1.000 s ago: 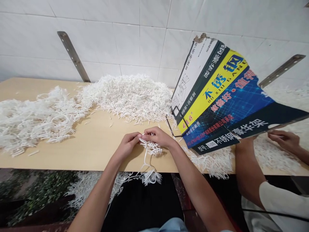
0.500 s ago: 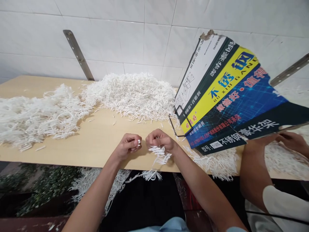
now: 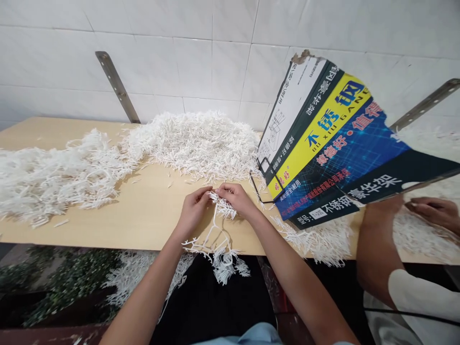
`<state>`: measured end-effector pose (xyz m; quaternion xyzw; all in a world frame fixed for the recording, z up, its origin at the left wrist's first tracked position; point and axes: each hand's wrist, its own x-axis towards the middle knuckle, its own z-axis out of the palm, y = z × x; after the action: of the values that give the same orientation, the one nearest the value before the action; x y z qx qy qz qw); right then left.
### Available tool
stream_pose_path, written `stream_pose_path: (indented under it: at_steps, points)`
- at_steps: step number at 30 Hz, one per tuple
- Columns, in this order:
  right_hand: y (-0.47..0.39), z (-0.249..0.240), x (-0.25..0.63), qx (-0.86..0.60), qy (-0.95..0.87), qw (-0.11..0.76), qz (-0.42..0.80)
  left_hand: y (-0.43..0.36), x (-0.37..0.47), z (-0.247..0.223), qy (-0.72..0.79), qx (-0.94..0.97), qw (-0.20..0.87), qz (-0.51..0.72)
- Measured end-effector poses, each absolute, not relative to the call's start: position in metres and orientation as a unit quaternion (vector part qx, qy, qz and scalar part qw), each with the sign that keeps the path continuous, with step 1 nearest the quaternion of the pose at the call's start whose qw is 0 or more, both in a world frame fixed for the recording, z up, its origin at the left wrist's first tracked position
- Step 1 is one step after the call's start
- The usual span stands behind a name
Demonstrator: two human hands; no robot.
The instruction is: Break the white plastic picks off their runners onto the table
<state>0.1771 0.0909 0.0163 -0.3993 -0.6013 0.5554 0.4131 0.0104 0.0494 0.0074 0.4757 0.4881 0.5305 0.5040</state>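
My left hand (image 3: 196,208) and my right hand (image 3: 236,200) are close together above the front part of the table, fingers closed in a pinch. Between their fingertips is the top of a white branched plastic strand (image 3: 225,210). Its thin forked stems and tufted tips hang over the table edge in front of my lap. My right fingers grip the tufted part. The left fingertips meet the strand's upper end; whether loose bits are also inside that hand is hidden. Behind the hands lies a big heap of small white plastic pieces (image 3: 201,143).
More white branched strands (image 3: 61,177) lie on the table (image 3: 143,225) at left. An upright printed cardboard sheet (image 3: 330,153) stands at right, a black wire frame (image 3: 257,189) at its foot. Beyond it another person's hand (image 3: 434,213) is over white pieces. White strands (image 3: 134,273) are below the table edge.
My hands have come together from a small gap and risen slightly. The strand, bunched under my right hand before, now hangs lower and spread out between my arms.
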Motion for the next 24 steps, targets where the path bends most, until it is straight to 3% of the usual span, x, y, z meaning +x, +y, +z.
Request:
stream_pose_path:
  at_steps: [9,13,16,24]
  points:
    - [0.097,0.013,0.183,-0.407,-0.644,0.408,0.503,0.045,0.008,0.014,0.434,0.529,0.527,0.504]
    - [0.097,0.017,0.185,-0.408,-0.603,0.409,0.550,0.048,0.008,0.007,0.434,0.508,0.547,0.505]
    - [0.096,0.019,0.188,-0.398,-0.583,0.381,0.597,0.050,0.008,0.005,0.441,0.478,0.538,0.536]
    - [0.093,0.016,0.189,-0.414,-0.668,0.319,0.530,0.047,0.004,0.006,0.445,0.464,0.553,0.530]
